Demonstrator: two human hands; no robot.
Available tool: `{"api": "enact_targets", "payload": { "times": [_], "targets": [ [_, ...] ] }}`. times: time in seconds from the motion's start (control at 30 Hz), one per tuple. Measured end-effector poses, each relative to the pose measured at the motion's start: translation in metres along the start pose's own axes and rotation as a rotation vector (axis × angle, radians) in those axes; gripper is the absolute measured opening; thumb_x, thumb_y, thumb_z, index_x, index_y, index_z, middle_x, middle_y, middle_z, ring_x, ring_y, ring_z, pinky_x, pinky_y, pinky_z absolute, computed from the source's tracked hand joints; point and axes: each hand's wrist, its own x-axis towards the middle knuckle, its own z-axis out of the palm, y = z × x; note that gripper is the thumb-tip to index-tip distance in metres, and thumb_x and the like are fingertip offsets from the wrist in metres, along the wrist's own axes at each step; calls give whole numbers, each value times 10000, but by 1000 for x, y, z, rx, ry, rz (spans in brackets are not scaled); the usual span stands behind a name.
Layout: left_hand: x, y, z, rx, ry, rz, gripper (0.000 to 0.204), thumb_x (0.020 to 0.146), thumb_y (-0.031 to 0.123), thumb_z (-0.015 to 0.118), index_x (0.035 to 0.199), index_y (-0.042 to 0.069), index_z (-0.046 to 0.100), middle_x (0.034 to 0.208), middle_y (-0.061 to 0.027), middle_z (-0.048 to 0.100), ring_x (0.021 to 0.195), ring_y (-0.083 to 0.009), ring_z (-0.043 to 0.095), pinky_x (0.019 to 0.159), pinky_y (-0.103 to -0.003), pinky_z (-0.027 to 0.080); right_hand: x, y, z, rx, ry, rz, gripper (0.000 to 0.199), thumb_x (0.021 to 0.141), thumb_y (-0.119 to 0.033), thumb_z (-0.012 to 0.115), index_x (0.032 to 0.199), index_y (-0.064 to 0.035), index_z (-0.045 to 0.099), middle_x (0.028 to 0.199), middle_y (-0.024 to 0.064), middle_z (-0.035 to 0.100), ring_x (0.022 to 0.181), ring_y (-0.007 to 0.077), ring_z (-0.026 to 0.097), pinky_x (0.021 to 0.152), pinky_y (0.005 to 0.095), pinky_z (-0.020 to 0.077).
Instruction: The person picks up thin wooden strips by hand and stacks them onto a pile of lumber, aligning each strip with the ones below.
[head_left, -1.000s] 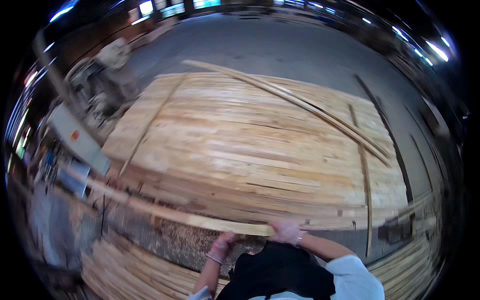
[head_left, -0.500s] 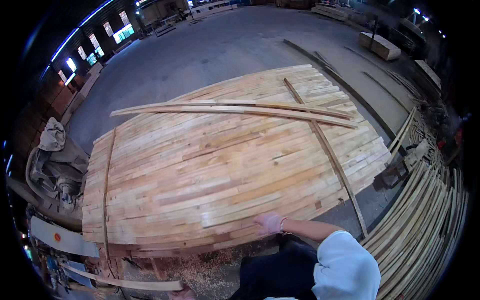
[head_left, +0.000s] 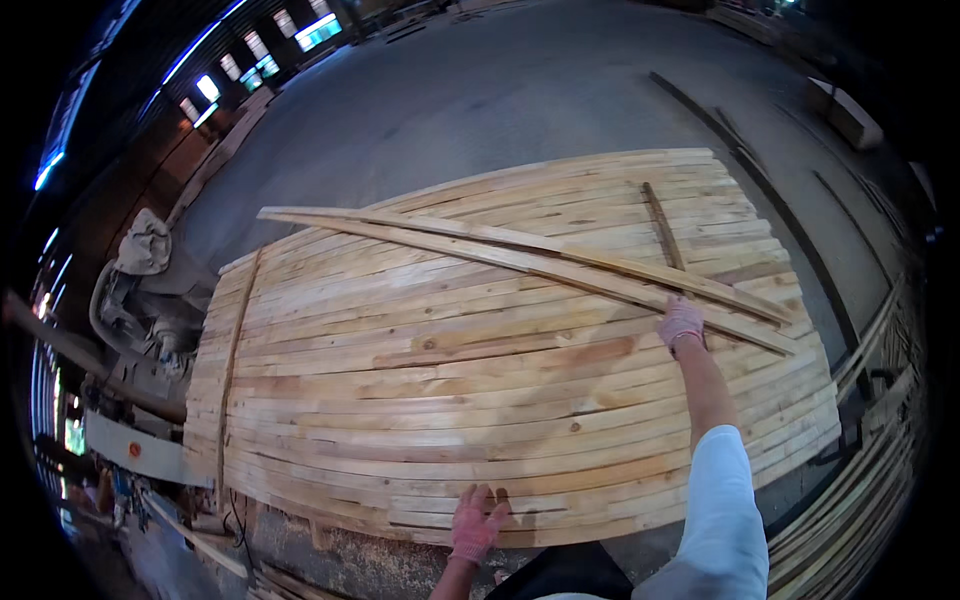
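Note:
A broad stack of pale wooden strips (head_left: 480,420) lies in front of me. Two long wooden strips (head_left: 430,228) rest slantwise across its top, close together, their right ends nearer me. My right hand (head_left: 682,322), in a pinkish glove, reaches out over the stack and closes on the nearer long strip; its fingertips are partly hidden. Beyond it a darker crosswise batten (head_left: 662,230) passes under the strips, and its near part is out of sight around my arm. My left hand (head_left: 478,522), also gloved, lies with spread fingers on the stack's near edge, holding nothing.
Another crosswise batten (head_left: 236,350) spans the stack's left end. Dusty machinery (head_left: 150,310) with a pale cloth on it stands left. More long strips (head_left: 860,500) are piled at the right. A dark beam (head_left: 760,180) lies on the floor beyond; sawdust shows below the near edge.
My right hand has gone from the near edge out to the long strips, whose right ends now sit nearer me. My left hand has come from beside a strip at lower left onto the stack.

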Motion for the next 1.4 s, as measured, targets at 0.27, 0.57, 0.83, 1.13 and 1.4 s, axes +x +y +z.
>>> {"api": "enact_targets", "payload": {
  "times": [0.27,0.57,0.83,1.13,1.4],
  "targets": [
    [16,20,7,490,-240,-43,952,840,721,549,1538,122,306,1610,-186,229,1472,-436,211,1186,-526,217,48,17,24,-244,-103,-97,539,892,-252,640,1389,-106,492,1365,83,564,1296,242,519,1023,382,431],
    [31,-1,-2,60,-196,-188,882,877,629,595,1516,75,344,1488,-205,442,1379,-420,402,1102,-505,374,-219,53,51,-68,173,-552,282,780,-246,629,1019,-104,578,896,113,609,762,290,612,686,454,493],
    [59,19,-4,-1872,-219,-530,660,929,610,546,1307,71,507,1161,-167,626,1070,-337,615,930,-460,513,-489,117,77,865,-810,-303,406,826,-329,708,1122,-71,604,913,123,648,804,275,645,688,414,523],
    [-32,4,-17,-1814,-526,-484,364,965,418,611,1024,59,616,883,-100,677,814,-294,682,748,-478,593,-717,196,141,676,-970,-117,357,939,-302,600,1222,-84,610,899,45,674,731,229,661,625,370,545],
    [-167,-24,35,-1755,-720,-579,163,893,184,736,982,90,636,915,-86,701,779,-212,691,699,-410,614,-714,174,105,424,-712,-186,373,940,-319,592,1231,-87,610,947,70,679,784,254,661,675,385,542]
  ]
}}
